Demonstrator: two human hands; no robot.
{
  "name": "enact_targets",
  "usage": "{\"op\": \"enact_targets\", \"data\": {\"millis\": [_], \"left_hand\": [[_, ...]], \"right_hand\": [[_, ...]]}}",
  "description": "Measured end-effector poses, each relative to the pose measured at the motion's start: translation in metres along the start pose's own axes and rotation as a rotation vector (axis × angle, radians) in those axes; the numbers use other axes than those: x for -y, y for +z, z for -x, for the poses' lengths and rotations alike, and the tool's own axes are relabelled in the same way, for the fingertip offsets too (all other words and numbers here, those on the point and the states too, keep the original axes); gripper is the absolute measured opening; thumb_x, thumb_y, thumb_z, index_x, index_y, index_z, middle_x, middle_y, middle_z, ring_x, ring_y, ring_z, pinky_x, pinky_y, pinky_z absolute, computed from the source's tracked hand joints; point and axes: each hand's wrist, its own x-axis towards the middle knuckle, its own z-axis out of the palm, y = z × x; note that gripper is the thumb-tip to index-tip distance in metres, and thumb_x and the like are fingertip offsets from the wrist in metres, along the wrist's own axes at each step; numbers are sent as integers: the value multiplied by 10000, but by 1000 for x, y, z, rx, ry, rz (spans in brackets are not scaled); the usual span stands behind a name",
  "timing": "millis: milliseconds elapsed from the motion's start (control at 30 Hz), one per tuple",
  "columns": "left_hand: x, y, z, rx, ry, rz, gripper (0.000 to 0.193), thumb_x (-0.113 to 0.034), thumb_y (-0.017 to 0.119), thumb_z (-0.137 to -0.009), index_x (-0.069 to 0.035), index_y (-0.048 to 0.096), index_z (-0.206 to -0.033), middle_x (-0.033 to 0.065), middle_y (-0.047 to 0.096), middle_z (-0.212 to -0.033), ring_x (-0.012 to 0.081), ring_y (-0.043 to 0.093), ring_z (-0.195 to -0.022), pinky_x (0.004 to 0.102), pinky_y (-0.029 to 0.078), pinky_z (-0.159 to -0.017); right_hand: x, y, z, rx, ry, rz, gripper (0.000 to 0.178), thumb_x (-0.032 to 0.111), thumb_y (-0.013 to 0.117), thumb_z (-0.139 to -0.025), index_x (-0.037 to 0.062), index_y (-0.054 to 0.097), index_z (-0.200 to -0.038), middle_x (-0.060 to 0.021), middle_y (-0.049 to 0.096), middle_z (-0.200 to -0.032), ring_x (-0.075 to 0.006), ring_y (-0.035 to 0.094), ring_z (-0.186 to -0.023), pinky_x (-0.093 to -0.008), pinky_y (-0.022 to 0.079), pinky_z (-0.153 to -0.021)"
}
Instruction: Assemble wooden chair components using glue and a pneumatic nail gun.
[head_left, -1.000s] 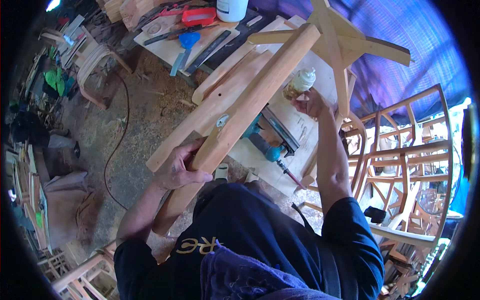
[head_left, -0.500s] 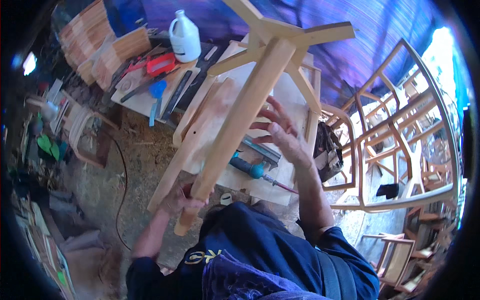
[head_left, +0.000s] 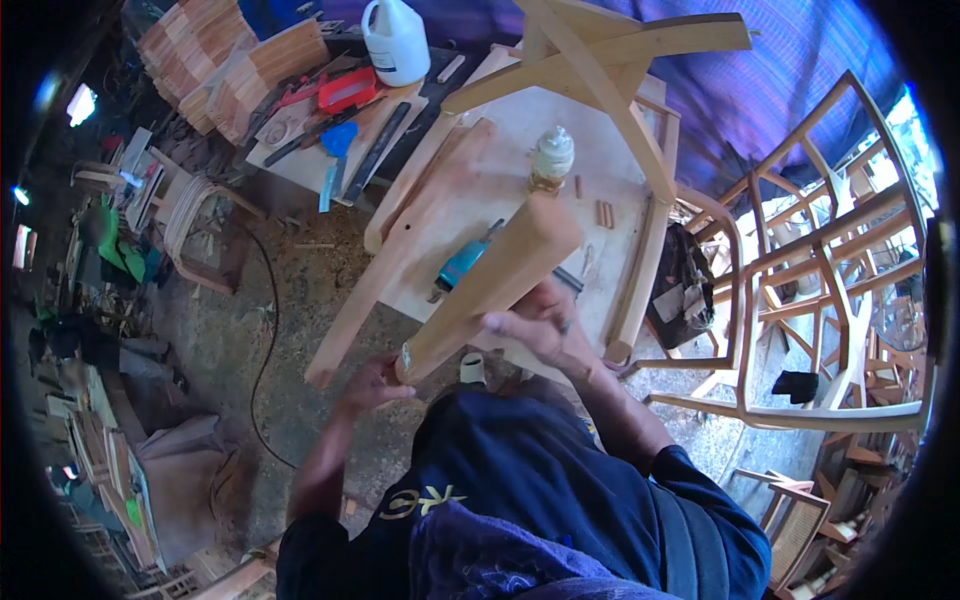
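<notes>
A thick, pale wooden post (head_left: 490, 275) slants up and away from my body, its rounded far end raised over the worktable. My left hand (head_left: 372, 385) is closed on the near end, where a whitish patch shows. Around the middle, my right hand (head_left: 545, 328) holds the post from the right side, thumb toward me; some fingers are hidden beneath it. Just beyond the far end stands a whitish bottle (head_left: 553, 155). A teal power tool (head_left: 462, 265) lies partly covered by the post. Small wooden dowels (head_left: 604, 214) rest nearby on the tabletop.
A crossed wooden base (head_left: 600, 70) stands at the table's far side. Back left are a white jug (head_left: 397, 45), a red tray (head_left: 347, 90) and stacked wooden panels (head_left: 195, 60). Chair frames (head_left: 830, 260) crowd the right. A cable (head_left: 273, 330) trails across the floor at left.
The post has come down toward me, its far end now apart from the crossed base in view. My right hand has moved in from open beside the post to holding it.
</notes>
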Motion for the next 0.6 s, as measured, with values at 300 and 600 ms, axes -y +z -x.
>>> {"op": "enact_targets", "data": {"millis": [300, 600], "left_hand": [[-222, 113, -50, 316, 236, -291, 708, -279, 817, -757, 38, 547, -1329, 82, 660, -1046, 158, 655, -923, 337, 554, -822], [-282, 255, -232, 573, 453, -31, 527, -323, 761, -863, -1, 588, -1243, 66, 647, -989, 125, 654, -788, 293, 568, -710]], "right_hand": [[75, -157, -15, -422, -516, -16, 414, 373, 587, -1042, -3, 608, -1212, -39, 675, -1045, -120, 669, -947, -285, 559, -821], [54, -197, 50, -590, -376, -72, 607, 471, 502, -1056, 38, 414, -1472, -134, 624, -1267, -239, 658, -1076, -411, 573, -910]]}}
